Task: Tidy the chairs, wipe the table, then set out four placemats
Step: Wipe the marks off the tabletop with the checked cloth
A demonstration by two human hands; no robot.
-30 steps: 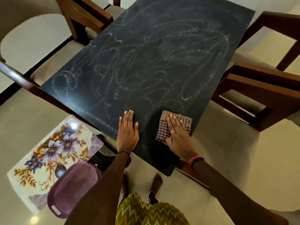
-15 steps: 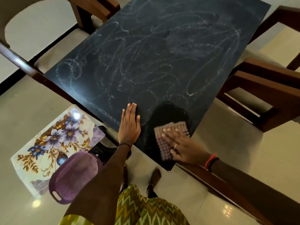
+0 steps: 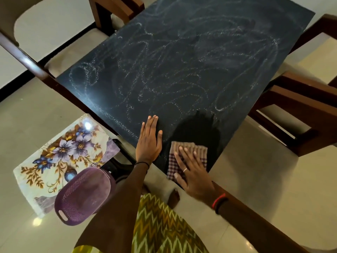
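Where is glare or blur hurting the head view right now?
Head view: bright glare spots on the floral placemat and glossy floor; wide-angle lens skews the table edges; right hand and cloth are sharp, no motion blur; dark patch beyond the cloth may be shadow or wiped surface, cannot tell.

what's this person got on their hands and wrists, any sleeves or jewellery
The left hand has a thin black thread band around its wrist. The right hand wears a pale metal ring on one finger, with a red band beside a black band at the wrist. No sleeves show.
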